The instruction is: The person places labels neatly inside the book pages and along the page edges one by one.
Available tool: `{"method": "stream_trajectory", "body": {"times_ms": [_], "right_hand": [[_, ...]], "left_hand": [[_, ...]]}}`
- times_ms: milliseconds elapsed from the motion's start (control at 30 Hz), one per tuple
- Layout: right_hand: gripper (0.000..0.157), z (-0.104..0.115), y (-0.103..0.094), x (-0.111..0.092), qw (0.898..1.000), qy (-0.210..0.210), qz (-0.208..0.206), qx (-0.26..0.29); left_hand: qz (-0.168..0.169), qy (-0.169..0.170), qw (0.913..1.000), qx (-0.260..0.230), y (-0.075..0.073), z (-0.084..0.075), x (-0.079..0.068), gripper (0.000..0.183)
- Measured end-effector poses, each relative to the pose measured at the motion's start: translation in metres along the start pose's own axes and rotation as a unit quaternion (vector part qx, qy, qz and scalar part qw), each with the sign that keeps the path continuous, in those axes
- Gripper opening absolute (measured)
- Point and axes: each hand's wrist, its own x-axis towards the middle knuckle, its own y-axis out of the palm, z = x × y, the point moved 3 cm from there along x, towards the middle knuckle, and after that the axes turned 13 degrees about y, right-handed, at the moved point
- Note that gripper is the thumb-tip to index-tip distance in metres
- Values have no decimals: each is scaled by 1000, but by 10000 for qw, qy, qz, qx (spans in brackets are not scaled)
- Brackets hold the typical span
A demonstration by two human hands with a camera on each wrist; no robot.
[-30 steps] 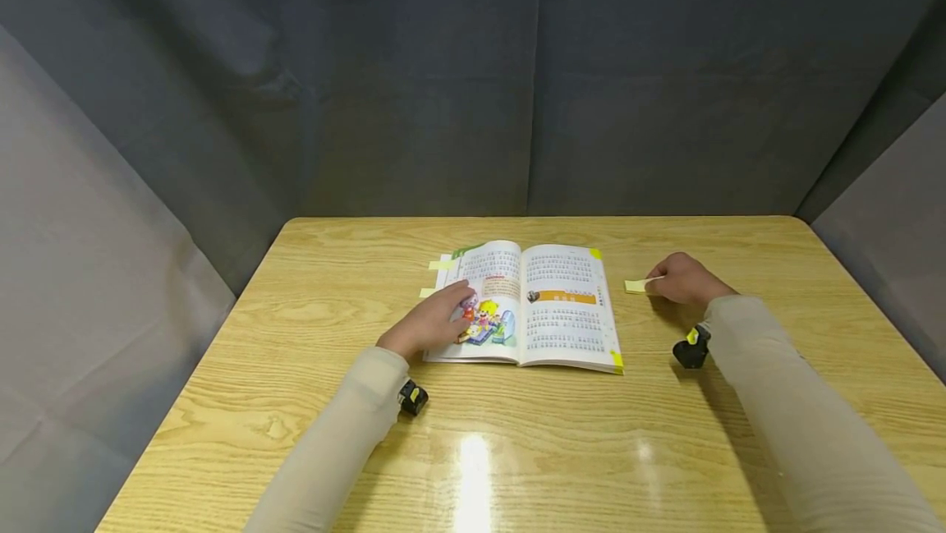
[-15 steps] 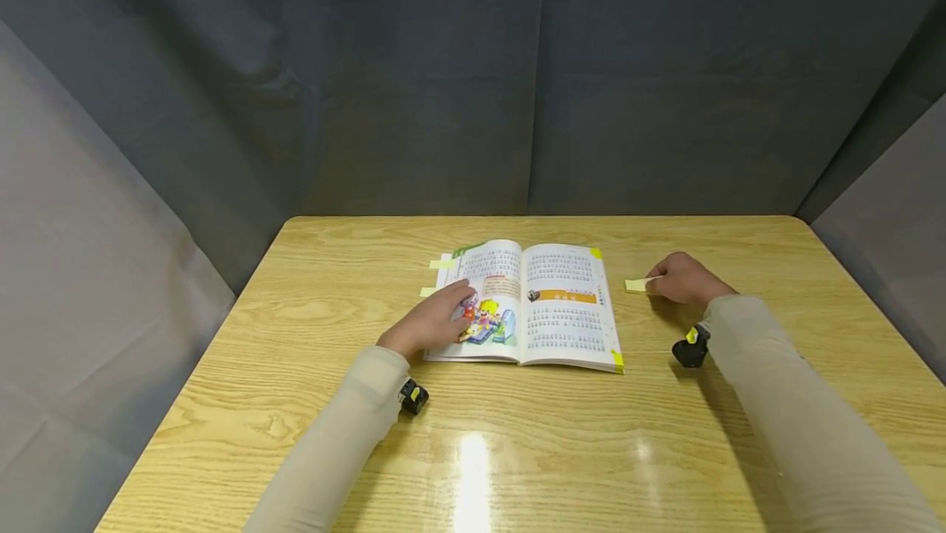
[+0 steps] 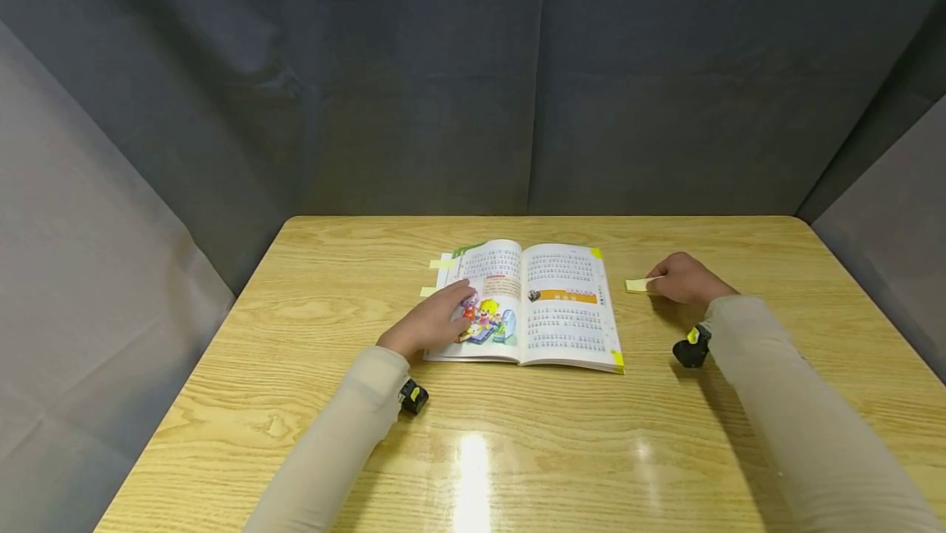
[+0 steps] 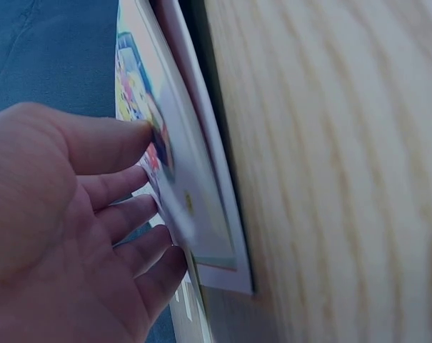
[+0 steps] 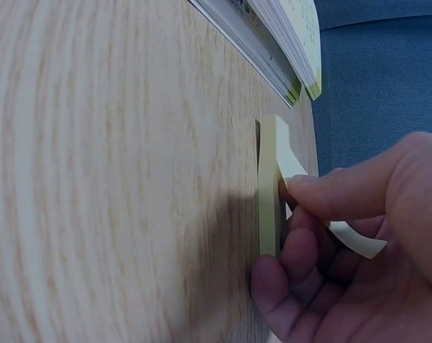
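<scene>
An open book (image 3: 565, 332) with printed text and a colourful cartoon picture lies on the wooden table. My left hand (image 3: 432, 321) rests on its left page, fingertips on the paper with the fingers loosely extended, as the left wrist view shows up close. Right of the book, a small pale-yellow sticky note pad (image 5: 268, 200) lies on the table. Between thumb and index finger my right hand (image 3: 686, 280) pinches its top sheet (image 5: 362, 241), which bends up away from the pad while its far end still meets it. The other right fingers curl beside the pad's near end.
Two pale-yellow paper tabs, an upper tab (image 3: 442, 264) and a lower tab (image 3: 429, 292), stick out from the book's left edge. Beyond the table's (image 3: 355, 426) back edge hangs a dark grey curtain (image 3: 414, 89). Each wrist carries a small black camera.
</scene>
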Motion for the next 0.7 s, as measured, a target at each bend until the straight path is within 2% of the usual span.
{"method": "stream_trajectory", "body": {"times_ms": [700], "right_hand": [[36, -2, 0, 1, 9998, -113, 133, 66]], "left_hand": [[8, 63, 9999, 90, 0, 1, 1, 58]]}}
